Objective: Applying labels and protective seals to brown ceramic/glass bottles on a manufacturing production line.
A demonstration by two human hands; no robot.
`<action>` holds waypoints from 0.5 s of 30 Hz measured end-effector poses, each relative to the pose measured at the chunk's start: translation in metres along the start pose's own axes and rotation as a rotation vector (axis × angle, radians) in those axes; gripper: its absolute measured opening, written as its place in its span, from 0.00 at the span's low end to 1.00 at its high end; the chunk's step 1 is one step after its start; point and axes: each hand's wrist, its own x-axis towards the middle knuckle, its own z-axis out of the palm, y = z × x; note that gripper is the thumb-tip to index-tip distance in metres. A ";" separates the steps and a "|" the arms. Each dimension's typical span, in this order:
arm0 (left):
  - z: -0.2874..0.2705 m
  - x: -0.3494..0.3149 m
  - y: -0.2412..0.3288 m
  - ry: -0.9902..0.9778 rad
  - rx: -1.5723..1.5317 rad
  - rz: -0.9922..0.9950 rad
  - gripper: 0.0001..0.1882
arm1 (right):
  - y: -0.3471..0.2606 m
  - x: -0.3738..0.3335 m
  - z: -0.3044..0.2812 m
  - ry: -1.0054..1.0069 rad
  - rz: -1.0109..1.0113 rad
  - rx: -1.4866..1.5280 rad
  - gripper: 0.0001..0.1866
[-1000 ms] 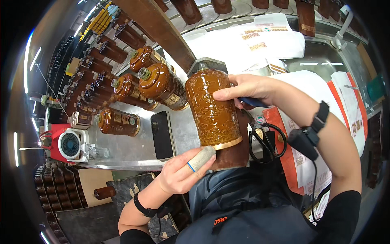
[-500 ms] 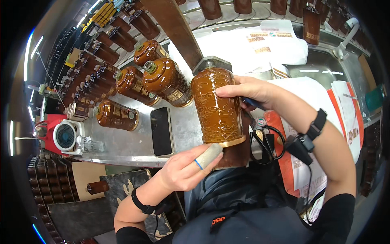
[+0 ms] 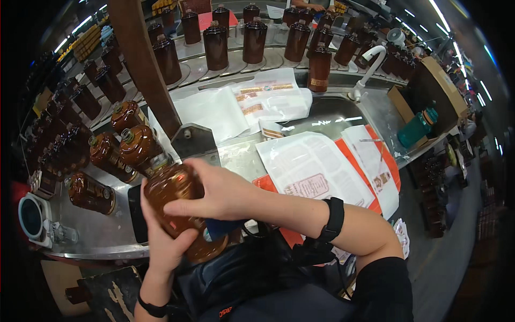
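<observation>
An amber embossed glass bottle (image 3: pixel 167 188) is held at a tilt close to my body, its base toward me. My left hand (image 3: pixel 165 241) is closed round its left side, thumb across the front. Over the upper right side lies my right hand (image 3: pixel 217 190), thumb on the glass, fingers partly hidden behind. A flat dark blue piece (image 3: pixel 219 228) shows under my right hand against the bottle; its kind is unclear. Several similar amber bottles with labels, such as one standing bottle (image 3: pixel 140 147), are just beyond. A dark phone (image 3: pixel 137 213) lies partly hidden beside my left hand.
Label sheets (image 3: pixel 316 166) and orange-red sheets (image 3: pixel 389 155) lie on the right. Behind them are a sink (image 3: pixel 335 112) and white tap (image 3: pixel 370 59). A brown post (image 3: pixel 153 67) rises ahead. Bottles line a conveyor (image 3: pixel 236 67). A small fan (image 3: pixel 32 216) stands at left.
The bottle has been turned and tilted. My left hand has gone from its base to gripping its side, and my right hand has shifted over its upper part. The view has swung right.
</observation>
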 end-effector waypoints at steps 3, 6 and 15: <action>-0.034 -0.024 0.001 0.032 -0.117 -0.096 0.59 | -0.013 -0.016 -0.030 -0.129 -0.001 0.086 0.47; -0.098 -0.060 0.011 0.179 0.035 -0.028 0.49 | 0.001 -0.012 -0.084 -0.167 0.065 0.173 0.24; -0.264 -0.083 -0.031 0.819 0.656 0.258 0.41 | 0.110 -0.010 -0.225 0.354 0.421 -0.253 0.15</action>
